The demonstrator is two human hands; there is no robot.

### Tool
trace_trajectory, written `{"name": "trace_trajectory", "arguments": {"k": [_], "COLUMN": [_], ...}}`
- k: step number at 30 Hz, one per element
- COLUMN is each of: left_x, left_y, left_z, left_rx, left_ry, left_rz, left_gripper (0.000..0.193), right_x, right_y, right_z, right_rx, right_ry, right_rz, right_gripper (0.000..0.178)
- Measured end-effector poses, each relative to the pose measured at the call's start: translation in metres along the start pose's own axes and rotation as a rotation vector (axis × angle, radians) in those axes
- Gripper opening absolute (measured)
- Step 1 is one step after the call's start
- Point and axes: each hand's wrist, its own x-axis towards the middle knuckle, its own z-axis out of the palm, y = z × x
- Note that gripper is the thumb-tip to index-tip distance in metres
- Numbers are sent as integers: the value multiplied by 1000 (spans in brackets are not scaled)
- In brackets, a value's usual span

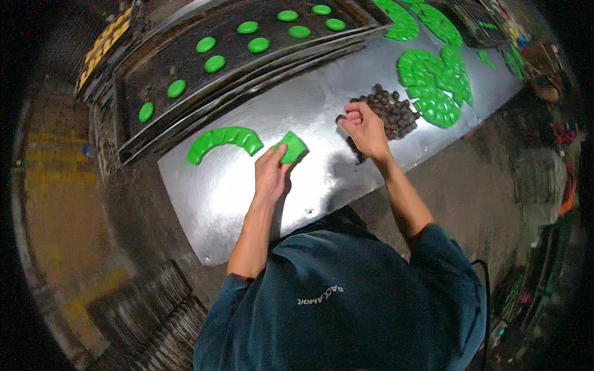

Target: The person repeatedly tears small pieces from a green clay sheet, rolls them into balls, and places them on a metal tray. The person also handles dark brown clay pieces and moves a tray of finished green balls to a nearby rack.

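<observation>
My left hand holds a flat green dough square just above the shiny metal table. To its left lies a curved row of overlapping green dough pieces. My right hand is closed with its fingertips pinched at the edge of a pile of small dark brown lumps; whether a lump is between the fingers cannot be made out.
A dark tray at the back carries several round green dough balls. A large fan of green dough pieces covers the table's right end. Another person stands at the right edge.
</observation>
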Motion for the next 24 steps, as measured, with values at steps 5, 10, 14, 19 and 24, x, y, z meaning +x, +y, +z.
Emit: {"name": "trace_trajectory", "arguments": {"k": [5,10,14,19,24], "left_x": [-13,-36,-59,-80,-127], "left_y": [10,26,41,54,63], "left_z": [27,-6,-10,-28,-24], "left_rx": [-178,-216,65,224,347], "left_ry": [-61,-23,73,117,70], "left_rz": [65,200,310,393,423], "left_gripper": [27,30,27,41,36], "right_x": [-36,-37,-36,-113,-115], "right_y": [-34,-77,-83,-115,-133], "right_z": [67,82,105,120,97], "right_rx": [4,6,244,-164,-287], "right_ry": [-23,-157,-552,-121,-151], "right_rz": [-444,-373,87,-788,-956], "right_gripper": [23,22,22,23,32]}}
